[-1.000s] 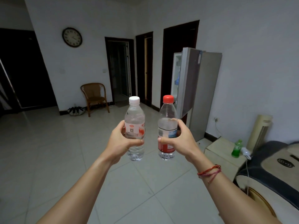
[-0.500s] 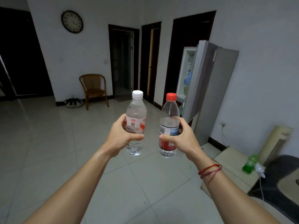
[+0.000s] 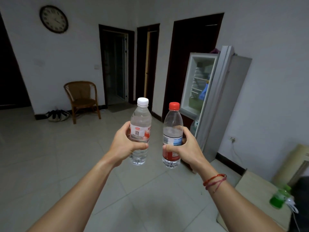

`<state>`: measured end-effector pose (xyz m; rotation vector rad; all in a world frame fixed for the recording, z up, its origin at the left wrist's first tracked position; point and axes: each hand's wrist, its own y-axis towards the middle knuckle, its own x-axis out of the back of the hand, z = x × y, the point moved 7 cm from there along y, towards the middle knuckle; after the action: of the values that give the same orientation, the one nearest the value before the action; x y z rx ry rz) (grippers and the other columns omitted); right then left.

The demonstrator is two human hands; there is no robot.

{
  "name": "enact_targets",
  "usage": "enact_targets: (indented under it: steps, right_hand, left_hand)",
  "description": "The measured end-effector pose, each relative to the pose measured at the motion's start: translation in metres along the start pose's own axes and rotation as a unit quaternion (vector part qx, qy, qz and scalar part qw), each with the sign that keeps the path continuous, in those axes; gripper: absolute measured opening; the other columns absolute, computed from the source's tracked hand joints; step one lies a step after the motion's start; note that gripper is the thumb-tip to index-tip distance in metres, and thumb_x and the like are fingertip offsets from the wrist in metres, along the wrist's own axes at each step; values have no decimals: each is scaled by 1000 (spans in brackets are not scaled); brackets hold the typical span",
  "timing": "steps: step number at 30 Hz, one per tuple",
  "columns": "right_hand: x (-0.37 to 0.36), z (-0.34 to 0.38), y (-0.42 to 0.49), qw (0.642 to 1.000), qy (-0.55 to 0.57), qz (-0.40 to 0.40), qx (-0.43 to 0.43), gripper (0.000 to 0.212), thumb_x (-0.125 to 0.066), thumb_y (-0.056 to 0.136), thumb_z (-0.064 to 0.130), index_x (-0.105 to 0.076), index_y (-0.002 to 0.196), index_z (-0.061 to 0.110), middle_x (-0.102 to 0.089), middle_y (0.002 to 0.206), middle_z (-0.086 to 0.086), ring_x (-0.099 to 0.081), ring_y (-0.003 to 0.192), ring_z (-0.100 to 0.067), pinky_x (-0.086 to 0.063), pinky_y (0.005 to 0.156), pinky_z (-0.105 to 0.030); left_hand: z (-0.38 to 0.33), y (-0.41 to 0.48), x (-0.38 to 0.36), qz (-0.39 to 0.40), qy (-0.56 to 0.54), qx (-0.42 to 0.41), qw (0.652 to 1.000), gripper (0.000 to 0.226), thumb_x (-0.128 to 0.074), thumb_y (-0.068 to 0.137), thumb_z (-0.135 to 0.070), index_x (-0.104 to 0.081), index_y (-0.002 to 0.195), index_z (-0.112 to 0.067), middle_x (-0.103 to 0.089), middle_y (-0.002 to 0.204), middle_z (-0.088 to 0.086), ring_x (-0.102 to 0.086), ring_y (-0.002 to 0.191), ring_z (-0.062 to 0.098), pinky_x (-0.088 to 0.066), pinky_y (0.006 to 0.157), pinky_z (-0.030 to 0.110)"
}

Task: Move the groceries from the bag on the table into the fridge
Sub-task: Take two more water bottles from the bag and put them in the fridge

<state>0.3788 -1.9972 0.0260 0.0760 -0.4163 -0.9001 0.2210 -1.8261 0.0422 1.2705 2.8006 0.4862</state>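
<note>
My left hand grips a clear water bottle with a white cap, held upright at chest height. In my right hand is a second clear bottle with a red cap and a red label, also upright. Both bottles are side by side, a little apart. Ahead on the right stands the grey fridge against the wall, its door swung open toward me. White shelves and a blue item show inside. The bag and the table are out of view.
A wicker chair stands by the far wall with a dark bundle beside it. Three dark doorways line the back wall. A low cream cabinet with a green bottle sits at the lower right. Tiled floor stretches between me and the fridge.
The view has come closer to the fridge, which looks larger and shows more of its inside. Both hands still hold the bottles in the same way.
</note>
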Motion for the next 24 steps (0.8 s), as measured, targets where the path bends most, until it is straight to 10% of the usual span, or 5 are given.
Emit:
enact_targets:
  steps: [24]
  right_hand:
    - [-80,-113,448,998,55,11,-23,67,-91,61,7,-59,115,31,-75,104,3,-73,95,-14,-61,89,-43]
  left_hand:
    - [156,440,15,-11,-2,29,1000,63,-84,58,15,-62,110,-14,-74,97,8,-71,81,13,-56,72,21]
